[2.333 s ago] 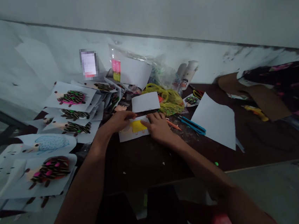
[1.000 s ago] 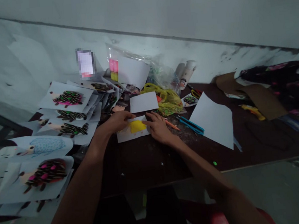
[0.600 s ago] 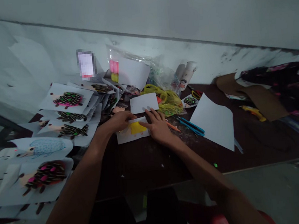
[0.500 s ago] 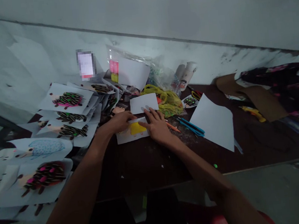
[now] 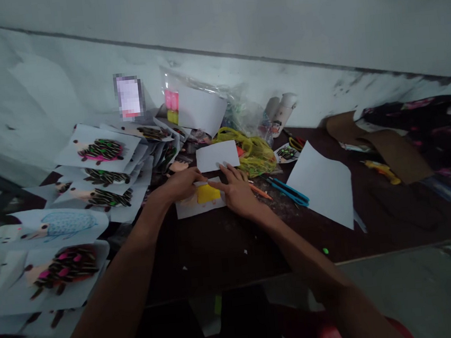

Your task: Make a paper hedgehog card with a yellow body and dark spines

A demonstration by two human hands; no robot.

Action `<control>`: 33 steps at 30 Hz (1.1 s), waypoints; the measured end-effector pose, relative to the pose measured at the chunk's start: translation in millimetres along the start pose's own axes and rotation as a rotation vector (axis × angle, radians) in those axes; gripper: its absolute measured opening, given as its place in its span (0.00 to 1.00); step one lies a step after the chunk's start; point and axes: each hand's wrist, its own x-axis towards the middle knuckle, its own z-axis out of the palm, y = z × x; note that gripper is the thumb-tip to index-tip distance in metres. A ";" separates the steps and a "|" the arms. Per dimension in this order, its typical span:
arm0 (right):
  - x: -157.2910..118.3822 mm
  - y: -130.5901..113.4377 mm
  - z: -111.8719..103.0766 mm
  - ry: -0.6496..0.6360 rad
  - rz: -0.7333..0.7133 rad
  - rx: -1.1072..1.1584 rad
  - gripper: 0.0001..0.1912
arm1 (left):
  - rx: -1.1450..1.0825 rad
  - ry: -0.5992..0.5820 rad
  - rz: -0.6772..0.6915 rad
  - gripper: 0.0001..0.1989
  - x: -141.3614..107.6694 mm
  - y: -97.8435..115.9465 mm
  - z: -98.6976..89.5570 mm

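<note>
- The card, thin white paper, lies flat left of the counter's middle, back from the front edge.
- On it sits a smooth, flat yellow patch, roughly oblong.
- The left hand has its fingers bent and drawn together at the card's far edge; whether they pinch the paper I cannot tell.
- The right hand is open, fingers spread: the index touches the patch's far right corner, the others reach to the near edge of a stiff, blank sheet.
- Right of that sheet slumps a crinkled yellow mesh bag.
- A slim orange pencil and a long blue tool lie beyond the right hand.
- Toward the counter's left edge, curling papers carry dark, ridged hedgehog shapes.
- Near the back right corner, bent brown cardboard meets soft, dark printed cloth.
</note>
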 end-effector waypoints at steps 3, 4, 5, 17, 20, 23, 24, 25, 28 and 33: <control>2.3 -1.9 3.4 -0.005 -0.032 -0.021 0.26 | -0.020 0.010 0.030 0.28 -1.5 -1.6 -2.7; 3.2 -2.5 4.6 -0.001 -0.038 -0.025 0.26 | -0.033 0.009 0.040 0.28 -2.1 -2.3 -3.6; 3.9 -3.1 5.4 0.007 -0.041 -0.026 0.25 | -0.042 0.005 0.046 0.29 -2.6 -3.0 -4.3; 6.5 -12.4 4.1 -0.059 0.001 0.023 0.27 | -0.067 0.030 0.068 0.29 -4.1 -8.4 -1.5; 6.9 -7.4 5.9 -0.043 0.019 0.034 0.28 | -0.043 0.035 0.060 0.28 -3.8 -6.2 0.1; 4.1 1.3 6.7 0.014 0.074 0.047 0.29 | -0.014 0.033 0.040 0.29 -3.0 -3.8 1.4; 2.8 3.4 6.9 0.018 0.086 0.050 0.29 | -0.016 0.028 0.038 0.30 -2.8 -3.3 1.6; 1.7 4.5 7.1 0.010 0.092 0.053 0.29 | -0.022 0.022 0.040 0.30 -2.7 -3.0 1.7; 0.3 2.5 7.6 -0.029 0.086 0.056 0.29 | -0.040 0.013 0.048 0.29 -2.5 -3.0 1.9; 2.9 -4.1 7.9 -0.026 0.079 0.062 0.27 | -0.038 0.016 0.030 0.29 -1.9 -4.2 4.2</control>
